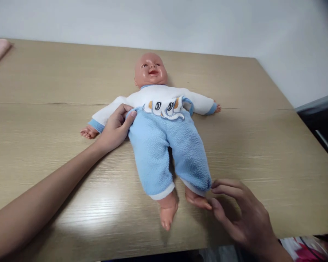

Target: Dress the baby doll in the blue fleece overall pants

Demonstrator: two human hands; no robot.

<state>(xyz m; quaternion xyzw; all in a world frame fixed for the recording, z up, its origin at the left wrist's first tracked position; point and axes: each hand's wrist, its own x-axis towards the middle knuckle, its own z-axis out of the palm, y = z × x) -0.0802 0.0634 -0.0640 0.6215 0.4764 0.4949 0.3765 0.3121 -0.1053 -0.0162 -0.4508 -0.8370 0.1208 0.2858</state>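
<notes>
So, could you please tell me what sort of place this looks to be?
Probably a plain indoor room, perhaps at home or in a workspace; I can't tell which. What shows it is the wood-grain table in front of a pale wall, with a clothed doll lying on the table.

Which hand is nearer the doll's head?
Left. The left hand is at the waist of the pants, below the head; the right hand is farther down, by a foot.
</notes>
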